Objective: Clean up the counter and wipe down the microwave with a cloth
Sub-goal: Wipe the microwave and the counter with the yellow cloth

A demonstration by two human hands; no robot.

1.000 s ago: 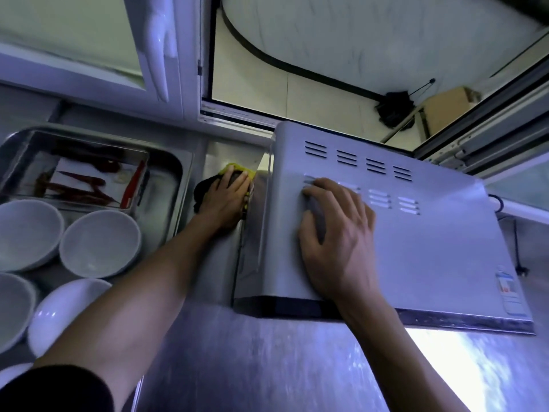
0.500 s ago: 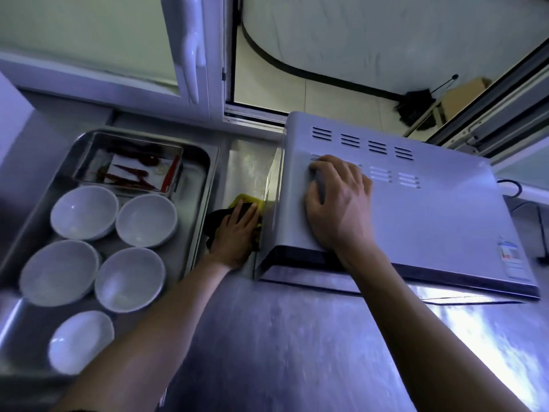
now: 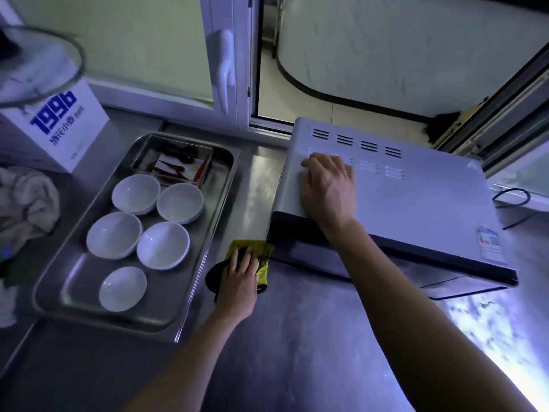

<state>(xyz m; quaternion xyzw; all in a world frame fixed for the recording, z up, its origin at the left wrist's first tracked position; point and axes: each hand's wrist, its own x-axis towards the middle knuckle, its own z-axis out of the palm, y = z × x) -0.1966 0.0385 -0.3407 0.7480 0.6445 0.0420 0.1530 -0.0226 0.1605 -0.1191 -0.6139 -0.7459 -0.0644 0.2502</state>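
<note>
My left hand (image 3: 240,275) lies flat, fingers straight, pressing the yellow-and-dark cloth (image 3: 261,263) onto the steel counter (image 3: 297,337), right at the front-left corner of the microwave (image 3: 416,203). My right hand (image 3: 329,185) rests palm-down on the microwave top, fingers loosely bent near the vent slots, gripping nothing. Left of the cloth is a metal tray (image 3: 208,233) w/ five white bowls (image 3: 162,245) & a smaller pan of red bits (image 3: 172,166).
</note>
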